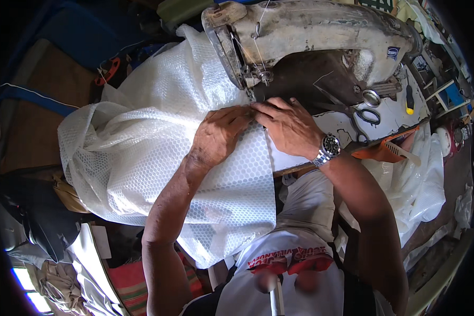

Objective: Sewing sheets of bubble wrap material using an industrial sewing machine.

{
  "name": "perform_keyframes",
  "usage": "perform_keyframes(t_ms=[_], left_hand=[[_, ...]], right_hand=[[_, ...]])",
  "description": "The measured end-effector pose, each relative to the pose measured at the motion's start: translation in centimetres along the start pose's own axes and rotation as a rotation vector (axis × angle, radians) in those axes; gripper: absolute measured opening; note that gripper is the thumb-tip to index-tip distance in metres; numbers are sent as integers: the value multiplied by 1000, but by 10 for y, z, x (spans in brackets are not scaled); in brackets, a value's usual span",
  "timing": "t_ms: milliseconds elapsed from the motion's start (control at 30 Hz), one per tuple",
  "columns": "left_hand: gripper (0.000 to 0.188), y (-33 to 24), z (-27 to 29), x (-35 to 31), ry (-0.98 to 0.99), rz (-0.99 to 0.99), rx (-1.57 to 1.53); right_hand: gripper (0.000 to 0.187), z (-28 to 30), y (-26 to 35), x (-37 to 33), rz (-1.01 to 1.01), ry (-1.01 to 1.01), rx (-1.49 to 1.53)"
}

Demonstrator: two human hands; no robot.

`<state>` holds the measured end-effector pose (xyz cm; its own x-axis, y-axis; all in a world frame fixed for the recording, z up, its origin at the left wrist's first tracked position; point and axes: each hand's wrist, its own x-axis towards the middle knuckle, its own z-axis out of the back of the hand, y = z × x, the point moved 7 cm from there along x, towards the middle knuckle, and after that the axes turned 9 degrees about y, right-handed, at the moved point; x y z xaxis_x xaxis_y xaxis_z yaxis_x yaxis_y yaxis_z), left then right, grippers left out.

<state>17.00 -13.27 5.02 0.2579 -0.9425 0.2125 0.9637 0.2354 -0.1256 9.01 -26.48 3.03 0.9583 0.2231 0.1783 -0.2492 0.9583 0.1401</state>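
Note:
A large translucent sheet of bubble wrap [168, 163] spreads over the sewing table and hangs down toward my lap. At its right edge, close under the needle of a worn sewing machine [310, 26], my two hands meet. My left hand [218, 131] is closed, pinching the sheet near the needle. My right hand [289, 126], with a metal watch [329, 147] at its wrist, has its fingers bent over the sheet's edge beside the left fingertips. The fingertips and the presser foot partly hide each other. Thread runs down the machine's head.
Black scissors [358, 118] lie right of my right hand, near a round metal part [371, 98]. Beyond them is a screwdriver [409, 97] with a yellow-tipped handle. An orange holder [387, 149] hangs at the table's front edge. More clear plastic [421, 184] lies lower right.

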Motion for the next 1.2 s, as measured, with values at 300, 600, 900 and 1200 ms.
perform_keyframes(t_ms=[300, 600, 900, 1200], left_hand=[[25, -12, -4, -5, -99, 131, 12], [25, -15, -2, -1, -119, 129, -9], [24, -11, -1, -2, -102, 128, -26], [23, -6, -5, -2, -145, 144, -39]], right_hand=[[39, 5, 2, -3, -48, 22, -36], [38, 5, 2, 1, -38, 37, -66], [36, 4, 5, 1, 6, 20, -72], [37, 5, 8, 5, -22, 68, -79]])
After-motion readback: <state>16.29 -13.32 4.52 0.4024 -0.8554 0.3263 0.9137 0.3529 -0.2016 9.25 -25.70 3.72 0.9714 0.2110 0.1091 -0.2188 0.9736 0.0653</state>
